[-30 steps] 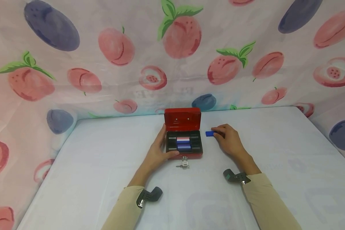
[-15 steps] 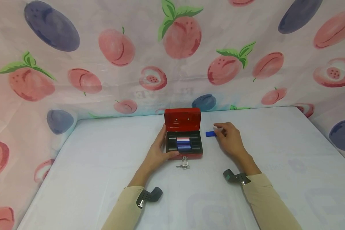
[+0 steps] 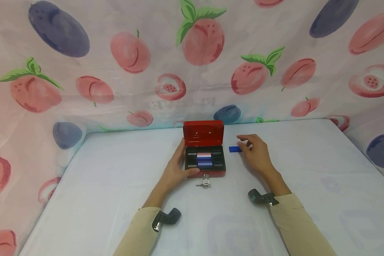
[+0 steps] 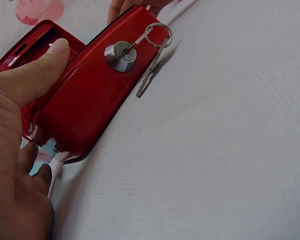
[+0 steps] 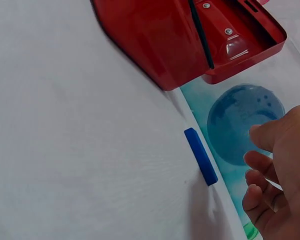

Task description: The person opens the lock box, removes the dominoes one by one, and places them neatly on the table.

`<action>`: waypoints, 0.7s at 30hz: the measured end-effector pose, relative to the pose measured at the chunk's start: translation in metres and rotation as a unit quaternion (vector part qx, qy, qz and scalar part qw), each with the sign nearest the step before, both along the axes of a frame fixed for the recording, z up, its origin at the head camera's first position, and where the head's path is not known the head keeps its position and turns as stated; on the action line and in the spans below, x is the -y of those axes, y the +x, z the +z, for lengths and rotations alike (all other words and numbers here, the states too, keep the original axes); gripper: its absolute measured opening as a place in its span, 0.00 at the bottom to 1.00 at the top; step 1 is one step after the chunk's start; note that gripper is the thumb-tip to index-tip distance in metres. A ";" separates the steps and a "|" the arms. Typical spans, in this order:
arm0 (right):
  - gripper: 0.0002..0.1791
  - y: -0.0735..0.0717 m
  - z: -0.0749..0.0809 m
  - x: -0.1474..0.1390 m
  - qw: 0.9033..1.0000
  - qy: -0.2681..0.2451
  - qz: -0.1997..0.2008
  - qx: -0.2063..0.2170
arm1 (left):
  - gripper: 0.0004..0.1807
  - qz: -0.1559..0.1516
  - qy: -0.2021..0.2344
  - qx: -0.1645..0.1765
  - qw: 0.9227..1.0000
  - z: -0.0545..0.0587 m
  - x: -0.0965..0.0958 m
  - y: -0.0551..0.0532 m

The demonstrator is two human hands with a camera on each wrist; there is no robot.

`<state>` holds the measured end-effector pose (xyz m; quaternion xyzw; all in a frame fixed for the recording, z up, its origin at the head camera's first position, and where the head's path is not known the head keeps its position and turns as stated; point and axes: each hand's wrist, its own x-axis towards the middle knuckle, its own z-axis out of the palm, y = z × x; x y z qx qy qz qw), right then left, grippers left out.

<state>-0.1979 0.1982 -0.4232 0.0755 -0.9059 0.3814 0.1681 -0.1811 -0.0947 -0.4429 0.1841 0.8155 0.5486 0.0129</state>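
A small red cash box [image 3: 216,174] stands on the white table with its lid [image 3: 203,133] raised at the back. Inside its black tray [image 3: 191,164] lie pink, white and blue striped pieces [image 3: 204,163]. My left hand [image 3: 175,167] grips the box's left side, thumb over the front rim. In the left wrist view, a key on a ring [image 4: 149,73] sits in the round lock [image 4: 121,56]. Right of the box, a flat blue block [image 5: 201,156] lies on the table. My right hand [image 3: 256,153] hovers beside it, fingers loosely bent, holding nothing.
A white cloth covers the table [image 3: 115,185]. Behind it hangs a curtain [image 3: 166,42] printed with peaches and plums. Both wrists carry a dark camera, the left one [image 3: 166,217] and the right one [image 3: 262,197].
My right hand has let go of the blue block and drawn slightly back from it, fingers parted. The block stays on the table. My left hand and the cash box have not moved.
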 end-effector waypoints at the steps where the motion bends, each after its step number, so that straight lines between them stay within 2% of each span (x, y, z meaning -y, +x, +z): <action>1: 0.14 0.000 0.000 0.000 1.000 -0.001 0.000 -0.002 | 0.58 0.000 0.000 -0.001 1.000 0.000 0.000 0.000; 14: 0.12 0.001 0.007 0.005 0.999 -0.013 0.020 -0.034 | 0.58 0.005 -0.004 0.006 1.000 0.002 -0.001 0.001; 21: 0.12 0.003 0.009 0.007 0.999 -0.015 0.023 -0.032 | 0.58 0.007 -0.008 0.011 1.000 0.002 -0.001 0.001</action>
